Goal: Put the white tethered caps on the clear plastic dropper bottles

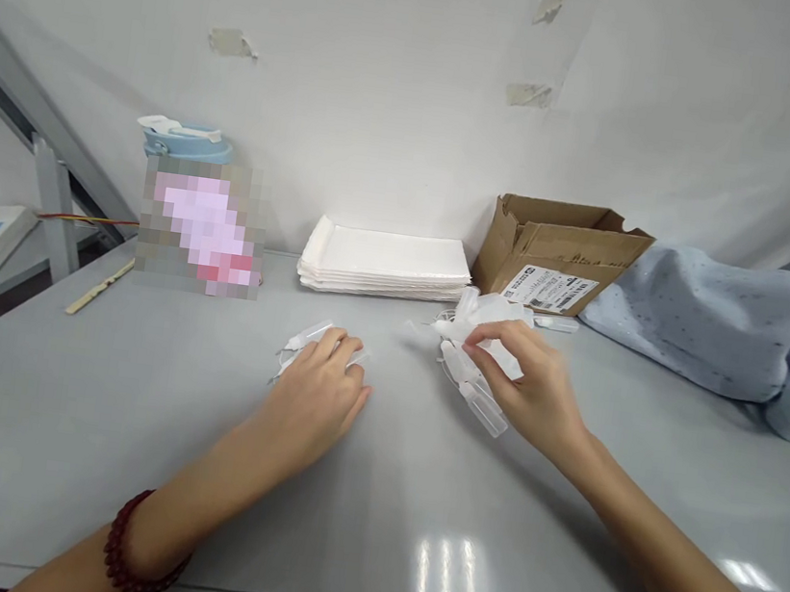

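Observation:
My left hand (326,379) lies palm down with curled fingers over a few small clear plastic bottles (309,335) with thin metal needle tips. Part of this group is hidden under the palm. To its right, my right hand (534,377) pinches thumb and forefinger together at the edge of a loose pile. Between those fingertips sits the end of a needle-tip bottle (452,348), partly hidden. More clear bottles (484,410), thin white loops and translucent plastic bags (491,311) make up the pile.
Behind the hands is a stack of white padded envelopes (392,257). An open cardboard box (560,260) and a pale blue speckled cloth (705,317) stand at the right. A wooden stick (99,288), a blurred pink item (201,222) and a blue lid (189,145) are left.

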`<state>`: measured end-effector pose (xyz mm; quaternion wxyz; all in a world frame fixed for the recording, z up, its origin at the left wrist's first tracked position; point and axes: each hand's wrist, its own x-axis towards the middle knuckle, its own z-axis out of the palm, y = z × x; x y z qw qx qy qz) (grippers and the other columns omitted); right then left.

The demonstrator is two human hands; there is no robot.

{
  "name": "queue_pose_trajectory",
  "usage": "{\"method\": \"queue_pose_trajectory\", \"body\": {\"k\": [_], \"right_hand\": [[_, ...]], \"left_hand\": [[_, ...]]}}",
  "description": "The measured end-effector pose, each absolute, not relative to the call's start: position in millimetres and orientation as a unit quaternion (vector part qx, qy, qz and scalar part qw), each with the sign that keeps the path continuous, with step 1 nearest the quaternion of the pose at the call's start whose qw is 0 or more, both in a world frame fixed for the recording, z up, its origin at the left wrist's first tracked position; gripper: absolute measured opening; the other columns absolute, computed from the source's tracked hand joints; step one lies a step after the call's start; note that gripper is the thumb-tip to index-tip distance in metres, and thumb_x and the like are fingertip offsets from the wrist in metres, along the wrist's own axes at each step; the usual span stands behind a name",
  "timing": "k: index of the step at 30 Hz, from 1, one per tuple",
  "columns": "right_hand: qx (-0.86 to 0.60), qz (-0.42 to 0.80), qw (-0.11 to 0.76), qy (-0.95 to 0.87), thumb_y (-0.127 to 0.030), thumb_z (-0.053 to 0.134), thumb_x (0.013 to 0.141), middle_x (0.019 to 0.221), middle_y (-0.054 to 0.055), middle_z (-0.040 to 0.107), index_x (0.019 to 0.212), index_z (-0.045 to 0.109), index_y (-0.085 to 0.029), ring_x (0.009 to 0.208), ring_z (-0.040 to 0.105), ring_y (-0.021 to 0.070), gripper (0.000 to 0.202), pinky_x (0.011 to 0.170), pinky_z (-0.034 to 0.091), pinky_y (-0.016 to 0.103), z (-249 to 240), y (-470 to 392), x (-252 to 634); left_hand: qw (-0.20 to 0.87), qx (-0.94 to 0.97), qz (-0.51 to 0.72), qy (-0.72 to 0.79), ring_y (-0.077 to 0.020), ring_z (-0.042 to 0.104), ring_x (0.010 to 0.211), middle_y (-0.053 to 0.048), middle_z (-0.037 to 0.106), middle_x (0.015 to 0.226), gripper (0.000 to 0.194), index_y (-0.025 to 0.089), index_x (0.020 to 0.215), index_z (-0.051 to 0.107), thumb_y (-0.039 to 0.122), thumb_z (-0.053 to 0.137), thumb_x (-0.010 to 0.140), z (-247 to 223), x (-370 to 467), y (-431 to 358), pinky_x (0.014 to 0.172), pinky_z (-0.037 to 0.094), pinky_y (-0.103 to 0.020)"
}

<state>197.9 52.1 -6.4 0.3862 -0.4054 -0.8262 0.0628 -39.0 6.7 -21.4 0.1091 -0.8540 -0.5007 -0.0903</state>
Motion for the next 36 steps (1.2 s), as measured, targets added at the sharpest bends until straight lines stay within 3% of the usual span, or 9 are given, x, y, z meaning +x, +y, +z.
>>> {"method": "queue_pose_trajectory", "body": {"k": [2,4,7,13,23,36], "right_hand": [[-0.41,0.13,0.403,-0.808,-0.018,0.055,0.086,0.078,0.0,0.063,0.083,0.057,-0.022,0.076,0.057,0.0169,0.005,0.069,0.043,0.031,-2.0,45.1,196.0],[-0.411,0.196,0.411,-0.79,-0.021,0.056,0.085,0.079,0.0,0.063,0.083,0.058,-0.022,0.077,0.057,0.016,0.003,0.069,0.043,0.029,1.1,40.0,194.1],[-0.41,0.276,0.419,-0.761,-0.026,0.059,0.085,0.079,-0.001,0.061,0.081,0.058,-0.023,0.079,0.056,0.0156,0.004,0.075,0.042,0.031,3.6,35.7,191.6],[-0.405,0.372,0.419,-0.722,-0.03,0.06,0.084,0.08,-0.001,0.058,0.08,0.057,-0.023,0.079,0.054,0.0158,0.009,0.074,0.041,0.031,4.8,33.9,188.5],[-0.401,0.403,0.403,-0.717,-0.032,0.06,0.084,0.077,-0.001,0.058,0.078,0.057,-0.022,0.074,0.052,0.0142,0.012,0.07,0.04,0.029,7.2,30.1,186.7],[-0.408,0.394,0.389,-0.726,-0.035,0.059,0.084,0.076,0.001,0.059,0.079,0.056,-0.022,0.072,0.053,0.0154,0.014,0.067,0.042,0.03,7.5,28.1,185.1]], "left_hand": [[0.074,-0.846,-0.123,-0.514,-0.0322,0.048,0.106,-0.017,0.062,0.104,0.029,0.009,0.075,0.067,0.022,0.045,0.089,-18.5,-40.5,7.3,0.082,0.047,-0.046],[-0.004,-0.824,-0.194,-0.531,-0.0286,0.049,0.105,-0.014,0.063,0.106,0.026,0.011,0.091,0.067,0.025,0.045,0.089,-12.8,-40.8,6.5,0.081,0.048,-0.041],[-0.162,-0.739,-0.287,-0.587,-0.0215,0.056,0.092,-0.007,0.064,0.106,0.032,0.018,0.112,0.059,0.035,0.048,0.088,-2.2,-38.1,3.1,0.067,0.05,-0.031],[-0.315,-0.658,-0.305,-0.612,-0.015,0.058,0.071,0.0,0.066,0.08,0.026,0.022,0.085,0.066,0.039,0.047,0.088,11.2,-35.0,-0.1,0.058,0.042,-0.024],[-0.355,-0.651,-0.355,-0.569,-0.0126,0.054,0.069,0.002,0.066,0.077,0.019,0.024,0.084,0.069,0.034,0.054,0.086,18.1,-33.8,-2.6,0.058,0.039,-0.023],[-0.32,-0.685,-0.356,-0.549,-0.0138,0.056,0.067,0.001,0.067,0.076,0.019,0.023,0.08,0.07,0.032,0.054,0.086,15.5,-34.6,-3.4,0.055,0.041,-0.024]]}}
